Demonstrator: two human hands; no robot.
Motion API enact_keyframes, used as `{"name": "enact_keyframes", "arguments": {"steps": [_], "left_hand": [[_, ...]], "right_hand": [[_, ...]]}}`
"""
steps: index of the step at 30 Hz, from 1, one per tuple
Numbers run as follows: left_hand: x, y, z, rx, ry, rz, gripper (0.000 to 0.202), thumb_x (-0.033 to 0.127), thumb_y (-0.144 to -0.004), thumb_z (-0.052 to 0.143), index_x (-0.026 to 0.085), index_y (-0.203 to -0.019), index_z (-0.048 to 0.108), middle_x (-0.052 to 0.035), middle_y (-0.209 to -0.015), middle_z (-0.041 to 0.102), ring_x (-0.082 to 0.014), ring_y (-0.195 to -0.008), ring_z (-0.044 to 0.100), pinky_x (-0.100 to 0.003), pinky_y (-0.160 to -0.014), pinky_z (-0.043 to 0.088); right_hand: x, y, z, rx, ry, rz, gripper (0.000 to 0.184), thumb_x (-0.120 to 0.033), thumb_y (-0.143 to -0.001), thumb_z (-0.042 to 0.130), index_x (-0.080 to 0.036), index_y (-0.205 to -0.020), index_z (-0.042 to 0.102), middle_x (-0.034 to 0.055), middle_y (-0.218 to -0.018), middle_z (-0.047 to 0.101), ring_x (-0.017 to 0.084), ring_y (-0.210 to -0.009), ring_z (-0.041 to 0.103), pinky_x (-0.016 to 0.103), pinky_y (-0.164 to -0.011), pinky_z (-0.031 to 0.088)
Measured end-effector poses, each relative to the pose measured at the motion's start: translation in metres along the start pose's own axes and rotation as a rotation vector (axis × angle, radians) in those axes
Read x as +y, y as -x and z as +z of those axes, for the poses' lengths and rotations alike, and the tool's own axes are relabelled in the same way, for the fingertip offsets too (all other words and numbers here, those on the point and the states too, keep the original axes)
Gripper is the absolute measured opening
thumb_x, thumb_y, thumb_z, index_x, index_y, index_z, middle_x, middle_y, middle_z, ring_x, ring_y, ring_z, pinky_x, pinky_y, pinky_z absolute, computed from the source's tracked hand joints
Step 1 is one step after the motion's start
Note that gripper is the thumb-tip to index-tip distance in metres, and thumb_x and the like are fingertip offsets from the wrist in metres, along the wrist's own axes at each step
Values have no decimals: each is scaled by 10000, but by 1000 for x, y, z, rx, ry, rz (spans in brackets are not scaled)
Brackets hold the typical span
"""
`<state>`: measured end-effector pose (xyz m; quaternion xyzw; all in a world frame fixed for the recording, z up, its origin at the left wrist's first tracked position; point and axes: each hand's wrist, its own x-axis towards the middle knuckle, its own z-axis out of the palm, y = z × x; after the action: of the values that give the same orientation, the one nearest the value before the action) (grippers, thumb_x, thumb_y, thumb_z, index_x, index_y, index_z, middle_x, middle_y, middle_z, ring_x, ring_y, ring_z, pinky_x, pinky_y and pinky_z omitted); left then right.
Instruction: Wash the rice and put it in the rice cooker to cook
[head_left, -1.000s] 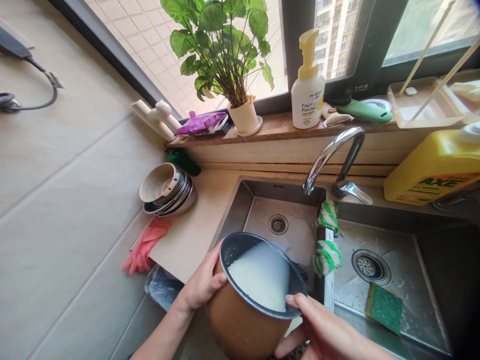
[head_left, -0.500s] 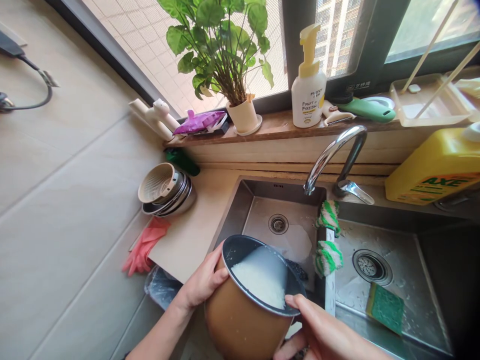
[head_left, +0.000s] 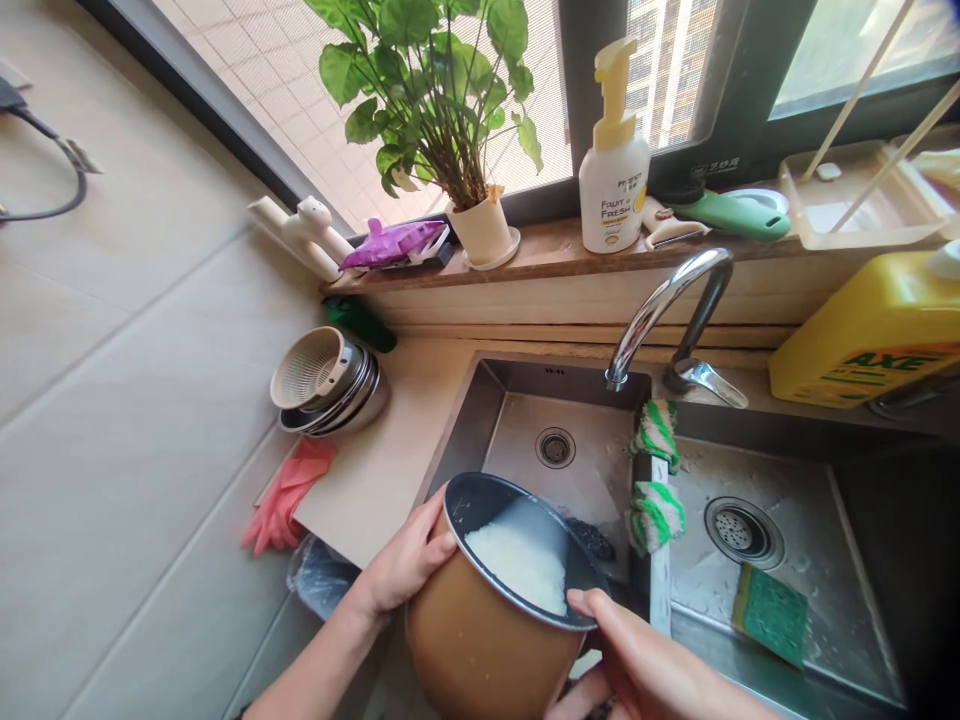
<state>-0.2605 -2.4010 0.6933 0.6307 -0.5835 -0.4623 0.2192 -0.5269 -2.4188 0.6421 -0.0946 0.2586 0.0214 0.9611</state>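
A pale countertop (head_left: 427, 400) borders a two-basin steel sink (head_left: 517, 430). The brown pot (head_left: 487, 640) is held tilted at the near edge of the left basin. The left hand (head_left: 409, 560) grasps its left side; the right hand (head_left: 622, 630) grips its right rim, thumb on the edge. White rice (head_left: 517, 565) lies inside. Compared with one second ago, the dark mesh pad (head_left: 592, 540) shows more clearly beyond the rim.
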Motion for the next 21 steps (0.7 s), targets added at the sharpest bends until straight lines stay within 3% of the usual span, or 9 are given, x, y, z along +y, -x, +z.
{"name": "enact_keyframes", "arguments": {"steps": [10, 17, 21], "left_hand": [[-1, -4, -1, -20, 19, 8, 779, 693, -791, 415, 144, -1344, 394, -133, -1330, 523, -318, -1221, 460, -392, -1027, 373], [0, -8, -2, -40, 14, -13, 770, 683, -802, 407, 155, -1362, 372, -127, -1345, 510, -314, -1216, 460, -374, -1018, 370], [-1, -11, -2, -38, 29, -22, 796, 706, -783, 410, 171, -1371, 366, -125, -1371, 486, -327, -1230, 447, -382, -1021, 366]], "right_hand": [[2, -7, -6, -19, 12, 4, 573, -552, -900, 319, -101, -1247, 381, 123, -709, 709, 144, -613, 697, 130, -477, 466], [14, -23, -23, 27, 14, 25, 712, -703, -813, 338, -149, -1259, 316, 114, -723, 702, 181, -577, 691, 192, -466, 485], [16, -24, -25, 31, 24, 27, 612, -662, -851, 284, -178, -1224, 311, 103, -731, 703, 159, -604, 695, 156, -447, 453]]}}
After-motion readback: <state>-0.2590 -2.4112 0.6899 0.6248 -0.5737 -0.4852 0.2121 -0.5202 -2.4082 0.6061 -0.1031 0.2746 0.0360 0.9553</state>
